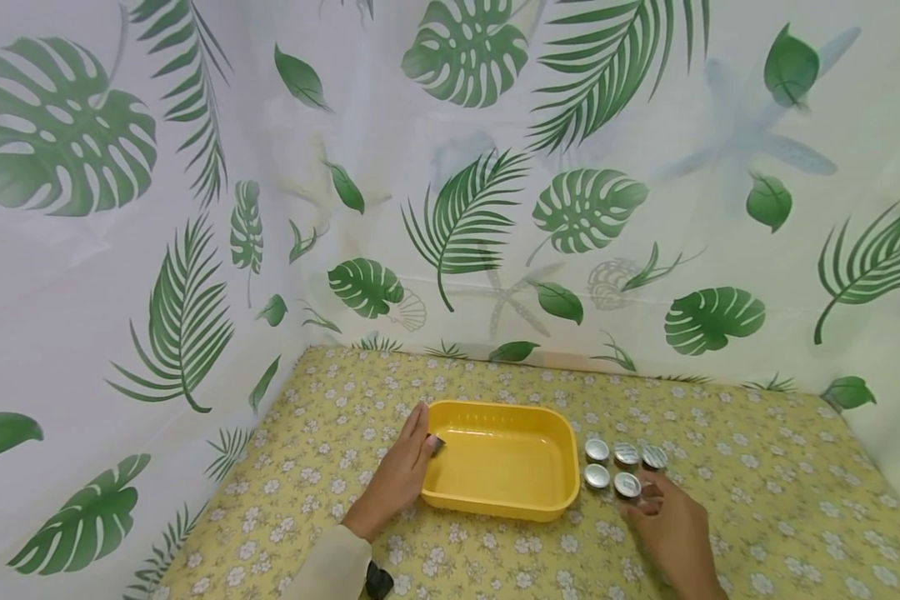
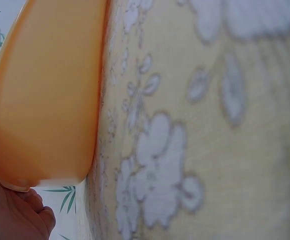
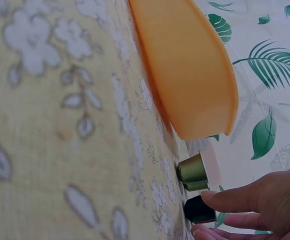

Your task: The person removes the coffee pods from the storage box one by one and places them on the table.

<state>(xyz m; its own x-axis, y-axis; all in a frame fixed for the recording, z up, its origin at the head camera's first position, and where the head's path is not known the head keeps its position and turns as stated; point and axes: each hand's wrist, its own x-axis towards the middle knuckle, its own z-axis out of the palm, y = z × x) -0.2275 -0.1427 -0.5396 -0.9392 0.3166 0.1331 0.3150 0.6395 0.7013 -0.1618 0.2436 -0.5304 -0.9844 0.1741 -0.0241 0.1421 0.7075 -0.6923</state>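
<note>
A yellow rectangular plastic basin (image 1: 495,467) stands on the flowered cloth. My left hand (image 1: 399,475) grips its left rim, thumb over the edge, fingers along the outside. Beside that thumb a small dark piece (image 1: 437,445) shows. Right of the basin, several coffee capsules stand in two rows with silvery lids up. My right hand (image 1: 675,525) is at the near row, pinching a dark coffee capsule (image 3: 199,210) between thumb and fingers; its lid (image 1: 627,485) shows in the head view. A green coffee capsule (image 3: 192,171) stands close by in the right wrist view.
The yellow flowered cloth (image 1: 780,500) covers the table. A white leaf-patterned sheet (image 1: 480,333) hangs behind and at the left. A black object (image 1: 378,579) lies by the left sleeve. Other capsules (image 1: 597,451) stand close to the basin's right wall.
</note>
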